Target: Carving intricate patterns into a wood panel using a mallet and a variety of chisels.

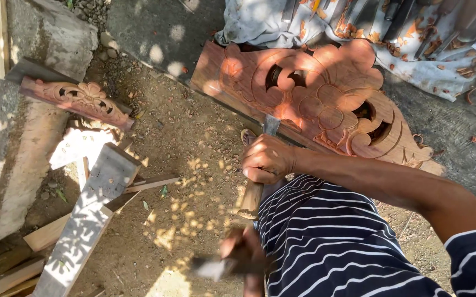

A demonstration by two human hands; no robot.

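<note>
A reddish carved wooden panel (326, 93) with floral scrollwork and pierced holes lies on the ground ahead of me. My right hand (267, 159) is wrapped around a chisel (252, 198) with a wooden handle; its metal blade touches the panel's near edge. Lower down, my left hand (242, 252) is blurred by motion and grips a mallet (210, 268) just below the chisel's butt end. My striped clothing fills the lower right.
A smaller carved wooden piece (78, 100) rests on a concrete block (29, 137) at the left. Grey planks (92, 203) and offcuts lie below it. Wood chips dot the dirt. A cloth (414, 60) with several tools lies beyond the panel.
</note>
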